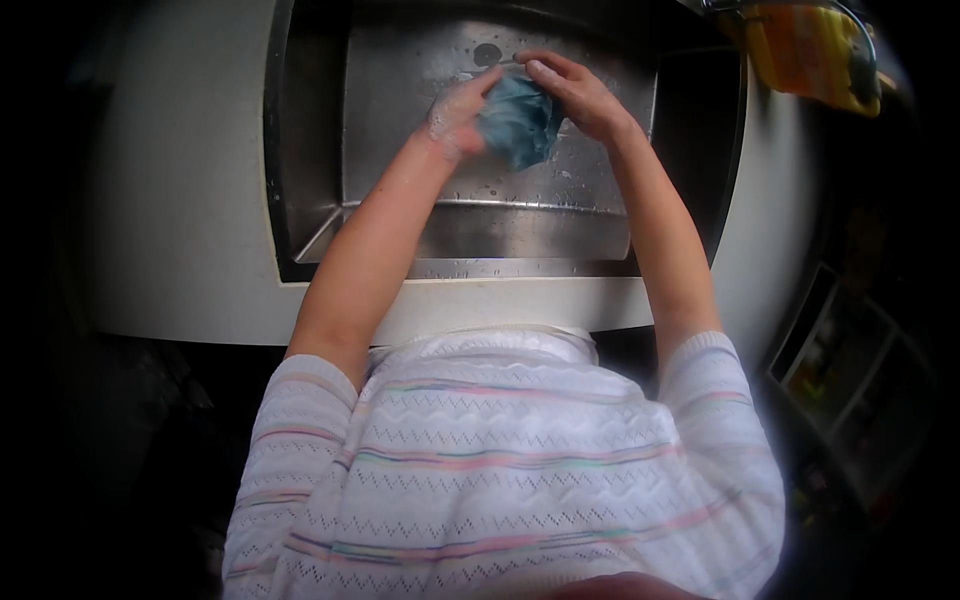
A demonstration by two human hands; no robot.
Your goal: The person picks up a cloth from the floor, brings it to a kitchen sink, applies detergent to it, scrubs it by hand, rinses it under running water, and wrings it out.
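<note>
Both the sudsy left hand (459, 115) and right hand (582, 97) grasped a blue-green cloth (524, 122) over the sink (388, 95); washing seemed underway; the next move likely called for steady holds.

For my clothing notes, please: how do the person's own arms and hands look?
White knitted sleeves have thin multicoloured stripes, zigzag openwork and ribbed cuffs. The forearms below them are bare. The left hand and the right hand wear no gloves; whitish foam sits on the left one near the wrist.
</note>
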